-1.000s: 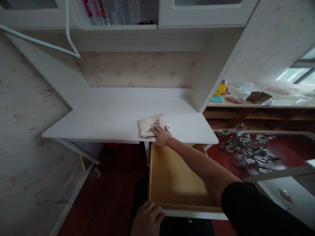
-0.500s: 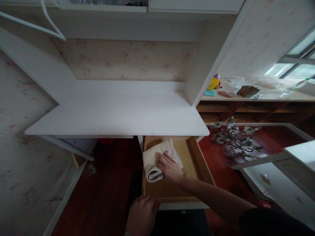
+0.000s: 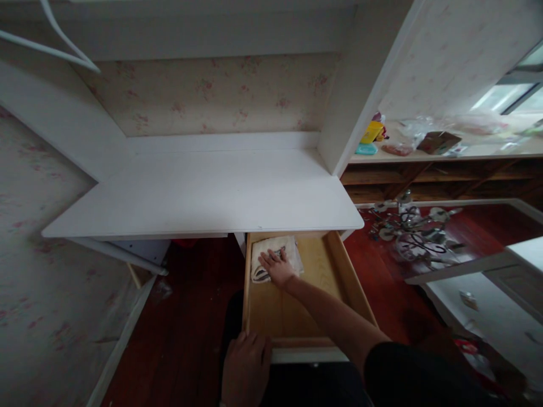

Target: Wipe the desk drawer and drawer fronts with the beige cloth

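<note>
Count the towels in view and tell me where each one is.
1. The folded towel lies in the back left corner of the open drawer, under the right hand. The drawer's part under the desktop is hidden.

Soft cloth towel (image 3: 275, 257), smooth pale wood drawer (image 3: 322, 271), matt white desktop (image 3: 203, 192).

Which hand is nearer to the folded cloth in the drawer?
Right. The right hand lies flat on the folded cloth at the drawer's back left corner. The left hand is apart from it, at the drawer's front edge.
</note>
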A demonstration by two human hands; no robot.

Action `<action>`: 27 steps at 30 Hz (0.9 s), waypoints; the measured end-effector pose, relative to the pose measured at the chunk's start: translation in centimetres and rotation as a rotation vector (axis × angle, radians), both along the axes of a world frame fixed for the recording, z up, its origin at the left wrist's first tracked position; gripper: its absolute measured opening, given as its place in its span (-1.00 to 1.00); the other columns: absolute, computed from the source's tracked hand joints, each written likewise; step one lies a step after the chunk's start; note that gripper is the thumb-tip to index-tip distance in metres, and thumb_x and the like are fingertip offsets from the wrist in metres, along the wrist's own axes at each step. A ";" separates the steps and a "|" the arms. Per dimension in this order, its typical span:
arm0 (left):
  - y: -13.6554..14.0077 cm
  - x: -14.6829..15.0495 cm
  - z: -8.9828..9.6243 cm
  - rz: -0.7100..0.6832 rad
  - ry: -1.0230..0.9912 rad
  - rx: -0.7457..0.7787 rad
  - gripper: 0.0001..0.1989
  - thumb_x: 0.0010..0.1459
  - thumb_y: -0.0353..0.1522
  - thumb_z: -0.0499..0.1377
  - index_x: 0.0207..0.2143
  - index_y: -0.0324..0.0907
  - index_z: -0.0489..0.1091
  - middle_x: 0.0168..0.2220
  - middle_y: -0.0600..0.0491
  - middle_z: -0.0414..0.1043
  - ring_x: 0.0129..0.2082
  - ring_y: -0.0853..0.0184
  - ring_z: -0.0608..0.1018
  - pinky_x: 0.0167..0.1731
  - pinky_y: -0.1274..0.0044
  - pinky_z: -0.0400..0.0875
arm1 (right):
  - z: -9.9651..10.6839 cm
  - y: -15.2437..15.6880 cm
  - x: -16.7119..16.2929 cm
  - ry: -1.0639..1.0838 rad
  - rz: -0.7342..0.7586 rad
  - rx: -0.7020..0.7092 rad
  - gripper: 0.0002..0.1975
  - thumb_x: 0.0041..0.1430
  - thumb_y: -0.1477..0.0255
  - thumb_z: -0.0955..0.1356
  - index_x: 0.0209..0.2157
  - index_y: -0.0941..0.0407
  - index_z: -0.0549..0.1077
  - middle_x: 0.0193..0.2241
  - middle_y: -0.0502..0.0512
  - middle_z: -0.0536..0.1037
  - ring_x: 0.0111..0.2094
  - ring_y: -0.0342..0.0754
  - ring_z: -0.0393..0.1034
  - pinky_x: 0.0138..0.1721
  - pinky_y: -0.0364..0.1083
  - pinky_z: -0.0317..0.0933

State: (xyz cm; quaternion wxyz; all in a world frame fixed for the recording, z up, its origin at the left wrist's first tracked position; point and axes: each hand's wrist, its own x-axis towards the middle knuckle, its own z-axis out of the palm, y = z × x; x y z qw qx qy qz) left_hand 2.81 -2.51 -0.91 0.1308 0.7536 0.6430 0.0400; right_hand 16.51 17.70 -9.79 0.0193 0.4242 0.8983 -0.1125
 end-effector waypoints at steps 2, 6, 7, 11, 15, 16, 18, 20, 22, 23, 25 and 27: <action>-0.1 -0.1 0.0 -0.021 0.001 0.048 -0.72 0.23 -0.42 -0.05 -0.35 -0.05 0.45 -0.38 0.09 0.47 -0.30 0.29 0.47 -0.25 0.40 0.25 | 0.1 1.5 0.0 -0.067 -0.069 -0.028 -0.49 0.28 0.50 0.05 0.25 0.00 0.05 0.29 0.06 0.02 0.28 0.15 -0.18 0.13 0.42 -0.23; -0.3 -0.2 -0.1 -0.041 0.020 0.105 -0.69 0.24 -0.44 -0.08 -0.34 -0.04 0.44 -0.38 0.13 0.46 -0.30 0.29 0.47 -0.24 0.39 0.25 | 0.5 2.8 1.7 -0.143 -0.118 -0.082 -0.48 0.27 0.51 0.06 0.23 -0.08 0.06 0.29 0.03 0.01 0.26 0.15 -0.16 0.08 0.43 -0.13; -0.3 -0.2 -0.1 -0.044 0.024 0.115 -0.69 0.24 -0.44 -0.08 -0.35 -0.04 0.44 -0.39 0.13 0.46 -0.30 0.29 0.47 -0.25 0.39 0.25 | 0.5 2.8 2.6 -0.153 -0.127 -0.085 -0.47 0.26 0.52 0.07 0.24 -0.08 0.05 0.30 0.03 -0.01 0.27 0.16 -0.17 0.08 0.42 -0.13; -0.3 -0.3 -0.1 -0.075 0.030 0.156 -0.73 0.25 -0.41 -0.05 -0.38 -0.06 0.42 -0.41 0.11 0.44 -0.34 0.30 0.43 -0.30 0.41 0.21 | 0.9 2.4 7.8 -0.212 -0.221 -0.113 -0.39 0.18 0.54 0.14 0.26 -0.05 0.00 0.30 0.06 -0.04 0.27 0.19 -0.22 0.11 0.40 -0.15; -0.2 -0.5 0.0 -0.079 -0.015 0.136 -0.71 0.27 -0.35 -0.06 -0.44 -0.10 0.38 -0.46 0.10 0.39 -0.38 0.31 0.41 -0.34 0.42 0.18 | 1.5 1.3 12.1 -0.241 -0.312 -0.141 -0.31 0.08 0.58 0.20 0.26 0.07 0.01 0.29 0.14 -0.01 0.26 0.22 -0.17 0.08 0.27 0.05; -0.2 -0.5 0.0 -0.077 -0.034 0.125 -0.70 0.28 -0.33 -0.06 -0.46 -0.10 0.37 -0.47 0.11 0.39 -0.39 0.31 0.40 -0.33 0.42 0.18 | 1.6 0.7 12.6 -0.241 -0.307 -0.149 -0.30 0.06 0.58 0.22 0.26 0.09 0.02 0.29 0.16 0.00 0.25 0.22 -0.13 0.07 0.21 0.11; -0.1 -0.6 0.1 -0.077 -0.066 0.115 -0.68 0.28 -0.32 -0.06 -0.49 -0.11 0.35 -0.48 0.11 0.38 -0.39 0.32 0.40 -0.31 0.42 0.18 | 1.8 -0.9 13.1 -0.232 -0.297 -0.157 -0.30 0.04 0.59 0.23 0.25 0.13 0.05 0.27 0.20 0.04 0.21 0.22 -0.02 0.02 0.12 0.19; 0.0 -0.7 0.1 -0.086 -0.080 0.124 -0.69 0.28 -0.32 -0.06 -0.50 -0.11 0.34 -0.48 0.12 0.38 -0.39 0.32 0.41 -0.29 0.42 0.17 | 2.1 -3.3 13.1 -0.216 -0.289 -0.168 -0.30 0.02 0.61 0.23 0.24 0.16 0.07 0.24 0.26 0.10 0.14 0.23 0.13 -0.05 0.10 0.24; 0.0 -0.7 0.1 -0.088 -0.084 0.148 -0.69 0.28 -0.32 -0.04 -0.51 -0.11 0.33 -0.49 0.12 0.38 -0.39 0.32 0.41 -0.30 0.42 0.17 | 2.5 -6.2 13.1 -0.189 -0.252 -0.198 -0.32 0.00 0.62 0.21 0.22 0.18 0.11 0.20 0.33 0.17 0.04 0.23 0.26 -0.10 0.13 0.27; 0.1 -0.7 0.1 -0.084 -0.084 0.158 -0.69 0.27 -0.32 -0.04 -0.52 -0.11 0.32 -0.50 0.12 0.38 -0.39 0.31 0.41 -0.31 0.42 0.16 | 2.8 -7.5 13.2 -0.177 -0.217 -0.226 -0.33 -0.02 0.61 0.22 0.20 0.18 0.16 0.17 0.34 0.22 -0.01 0.24 0.31 -0.12 0.15 0.28; 0.2 -0.6 0.1 -0.077 -0.086 0.166 -0.69 0.27 -0.32 -0.03 -0.54 -0.11 0.31 -0.52 0.12 0.37 -0.41 0.32 0.40 -0.33 0.43 0.15 | 3.4 -9.8 13.6 -0.161 -0.124 -0.300 -0.36 -0.07 0.59 0.27 0.14 0.16 0.25 0.08 0.33 0.34 -0.07 0.26 0.36 -0.15 0.17 0.28; 0.4 -0.5 0.1 -0.070 -0.086 0.160 -0.68 0.26 -0.32 -0.02 -0.56 -0.11 0.30 -0.53 0.12 0.37 -0.42 0.32 0.40 -0.34 0.43 0.14 | 4.0 -11.2 13.8 -0.144 -0.035 -0.377 -0.37 -0.11 0.55 0.31 0.10 0.12 0.31 0.02 0.28 0.41 -0.06 0.27 0.36 -0.15 0.14 0.28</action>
